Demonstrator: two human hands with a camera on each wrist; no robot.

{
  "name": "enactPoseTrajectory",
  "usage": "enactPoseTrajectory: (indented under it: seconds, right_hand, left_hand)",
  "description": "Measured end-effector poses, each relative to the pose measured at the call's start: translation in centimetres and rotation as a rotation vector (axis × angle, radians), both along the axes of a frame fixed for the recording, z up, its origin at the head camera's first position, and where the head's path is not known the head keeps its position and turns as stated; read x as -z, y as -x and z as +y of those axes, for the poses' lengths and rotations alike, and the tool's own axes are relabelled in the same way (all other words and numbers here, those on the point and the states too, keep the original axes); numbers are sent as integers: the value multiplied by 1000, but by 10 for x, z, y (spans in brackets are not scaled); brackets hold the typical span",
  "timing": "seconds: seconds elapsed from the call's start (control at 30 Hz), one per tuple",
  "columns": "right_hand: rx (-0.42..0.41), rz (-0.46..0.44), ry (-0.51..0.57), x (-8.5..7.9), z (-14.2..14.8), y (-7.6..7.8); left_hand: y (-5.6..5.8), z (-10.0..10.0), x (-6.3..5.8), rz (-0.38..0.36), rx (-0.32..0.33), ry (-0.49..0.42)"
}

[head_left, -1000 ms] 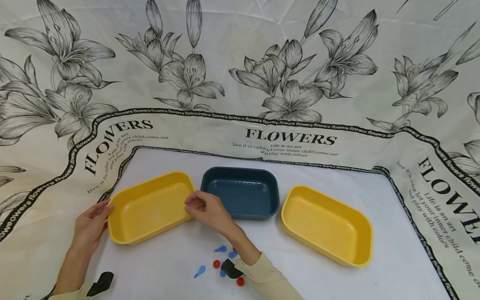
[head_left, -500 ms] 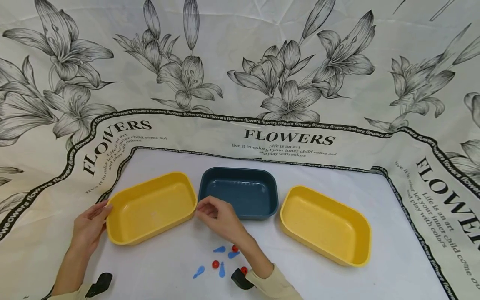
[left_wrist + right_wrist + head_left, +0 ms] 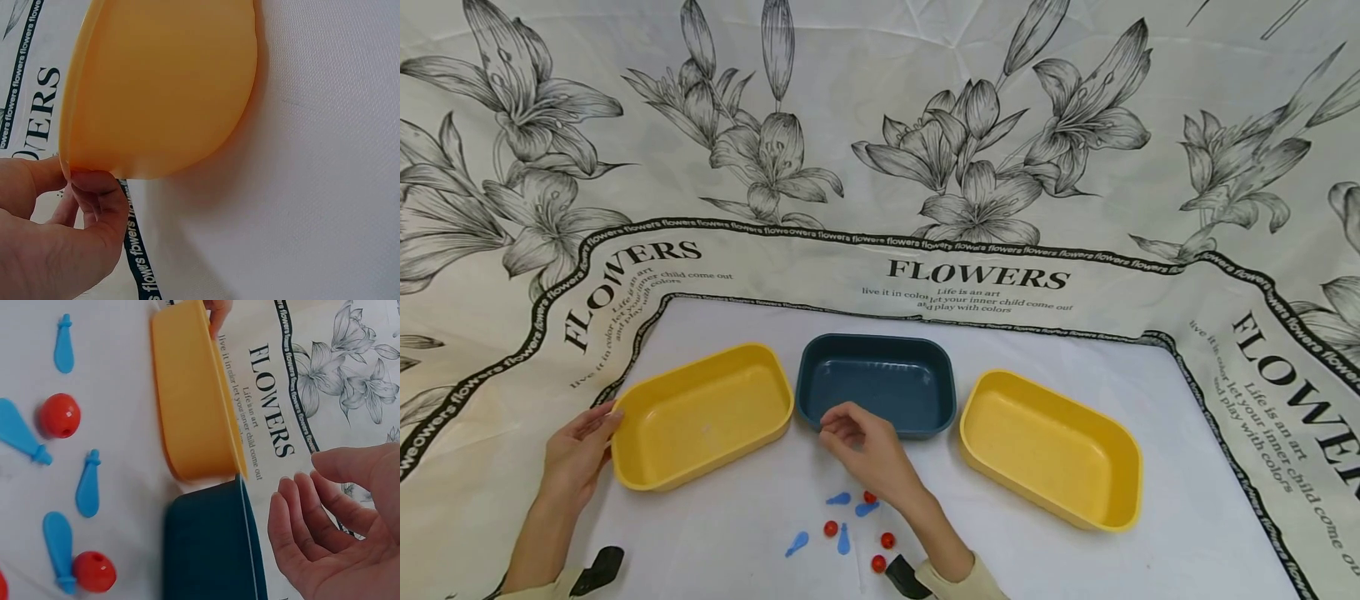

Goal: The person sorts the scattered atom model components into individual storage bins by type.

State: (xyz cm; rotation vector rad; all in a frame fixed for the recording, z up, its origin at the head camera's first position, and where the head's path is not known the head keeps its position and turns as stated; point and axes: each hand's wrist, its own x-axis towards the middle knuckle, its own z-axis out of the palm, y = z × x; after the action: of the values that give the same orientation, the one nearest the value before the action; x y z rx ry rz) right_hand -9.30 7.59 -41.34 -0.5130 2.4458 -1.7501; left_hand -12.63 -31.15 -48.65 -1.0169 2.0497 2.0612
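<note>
My left hand [image 3: 574, 457] pinches the left end of a yellow tray [image 3: 703, 421] at the left of the table. In the left wrist view, thumb and fingers meet over the rim of that yellow tray [image 3: 162, 81]. My right hand [image 3: 872, 450] hovers at the front edge of a dark blue tray [image 3: 880, 387]. The right wrist view shows this right hand [image 3: 331, 525] with loosely curved fingers, thumb apart from them and nothing held. Several red beads [image 3: 831, 528] and several small light blue paddle-shaped pieces [image 3: 797, 543] lie on the white cloth below it.
A second yellow tray [image 3: 1052, 454] stands slanted at the right. Behind and around the white tabletop [image 3: 1172, 417] rises a flower-printed cloth [image 3: 977, 167] with a black lettered border. In the right wrist view, a red bead [image 3: 95, 571] touches a blue piece [image 3: 59, 550].
My right hand has left the right end of the left yellow tray and moved right, to the front of the dark blue tray. My left hand stays on the yellow tray's rim.
</note>
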Motion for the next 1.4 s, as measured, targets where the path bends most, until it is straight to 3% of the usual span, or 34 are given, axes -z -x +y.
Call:
enactPoseTrajectory:
  seconds: [0.37, 0.6, 0.8, 1.2, 1.4]
  right_hand:
    - [78, -5, -27, 13, 20, -10]
    - [155, 4, -76, 55, 35, -7]
    - [204, -3, -114, 66, 44, -11]
    - [181, -80, -228, 80, 54, -23]
    - [184, -76, -250, 87, 57, -30]
  left_hand:
    - [-1, 1, 0, -13, 5, 9]
    - [0, 2, 0, -19, 1, 13]
    - [0, 3, -1, -10, 11, 4]
    - [-1, 3, -2, -8, 5, -7]
    - [-1, 1, -2, 9, -2, -29]
